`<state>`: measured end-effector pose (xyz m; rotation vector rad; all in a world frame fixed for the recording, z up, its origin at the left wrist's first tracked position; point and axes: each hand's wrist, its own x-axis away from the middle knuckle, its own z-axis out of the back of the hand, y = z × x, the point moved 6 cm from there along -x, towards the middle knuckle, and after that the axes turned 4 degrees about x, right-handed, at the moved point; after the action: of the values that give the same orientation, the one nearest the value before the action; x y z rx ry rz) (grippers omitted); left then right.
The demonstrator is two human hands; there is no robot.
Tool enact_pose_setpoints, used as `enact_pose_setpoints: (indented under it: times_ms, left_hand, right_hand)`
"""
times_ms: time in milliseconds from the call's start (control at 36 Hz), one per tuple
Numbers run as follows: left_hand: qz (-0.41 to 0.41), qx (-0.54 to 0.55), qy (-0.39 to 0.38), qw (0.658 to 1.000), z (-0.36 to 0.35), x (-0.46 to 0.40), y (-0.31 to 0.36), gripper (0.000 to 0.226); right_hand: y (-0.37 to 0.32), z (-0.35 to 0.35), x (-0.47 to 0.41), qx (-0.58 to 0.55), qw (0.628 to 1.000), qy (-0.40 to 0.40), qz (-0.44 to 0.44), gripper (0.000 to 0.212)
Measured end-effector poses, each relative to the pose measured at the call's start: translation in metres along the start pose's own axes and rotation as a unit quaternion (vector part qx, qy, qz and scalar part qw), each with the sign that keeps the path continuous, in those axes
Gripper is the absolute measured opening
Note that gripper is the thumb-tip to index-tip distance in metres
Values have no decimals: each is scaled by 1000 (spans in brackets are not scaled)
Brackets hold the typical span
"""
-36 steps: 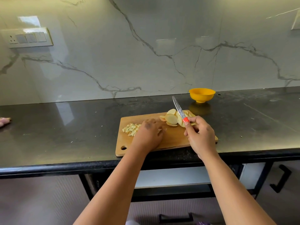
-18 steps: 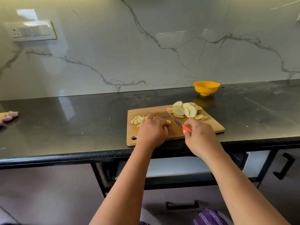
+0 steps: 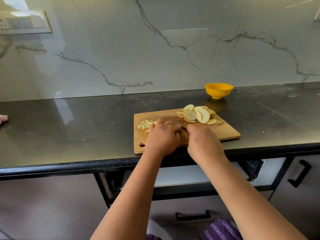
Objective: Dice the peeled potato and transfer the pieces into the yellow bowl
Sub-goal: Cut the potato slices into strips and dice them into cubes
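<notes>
A wooden cutting board (image 3: 223, 131) lies on the dark counter near its front edge. Round potato slices (image 3: 197, 115) are heaped at the board's far right. A small pile of diced potato (image 3: 145, 125) sits at the board's left. My left hand (image 3: 162, 136) presses down on the board's middle, fingers curled over something hidden beneath them. My right hand (image 3: 203, 143) grips a red-handled knife (image 3: 181, 126), its blade low on the board beside my left fingers. The yellow bowl (image 3: 218, 90) stands behind the board near the wall, apart from both hands.
The dark counter (image 3: 69, 129) runs left and right, with a marble wall behind. A pinkish object (image 3: 3, 117) lies at the far left edge. Drawers with black handles (image 3: 300, 173) sit below the counter. A switch panel (image 3: 24, 22) is on the wall.
The knife has come down from pointing up over the slices to lying low on the board beside my left hand. My right hand has moved toward my left.
</notes>
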<state>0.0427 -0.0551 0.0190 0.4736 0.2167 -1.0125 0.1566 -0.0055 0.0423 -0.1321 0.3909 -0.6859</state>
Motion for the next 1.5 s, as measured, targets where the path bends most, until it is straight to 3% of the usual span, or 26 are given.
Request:
enact_pose_setpoints:
  times_ms: [111,278,389,528,722,1111,1222,1361,1500]
  left_hand:
    - [10,-4,-8,1000,-1,-1,-1,40]
    - [11,-5,-25,1000,-3,-2,-3,42]
    - [5,11,-1,1000,0,1,-3,42]
    - [23,60,72,995,6,6,-9,47]
    - [56,58,47,996,2,3,-12,46]
    - [34,23,47,998,7,6,-2,46]
    - [45,20,37,998,8,7,-2,46]
    - [40,19,37,998,6,6,-4,42]
    - [20,33,41,998,7,5,-2,38]
  right_hand:
    - [-5,2,-5,31,999,-31,-2,19]
    - [24,9,15,-16,997,-64,-32,25]
    - [41,19,18,-53,995,-77,-21,14]
    - [45,28,16,-120,993,11,-11,5]
    - [31,12,8,-100,995,18,17,8]
    - [14,1,-12,-47,997,-60,-4,22]
    - [16,4,-9,-40,995,-90,-7,18]
    - [42,11,19,-65,996,-59,-6,14]
    - [72,30,14,-118,985,-128,-1,6]
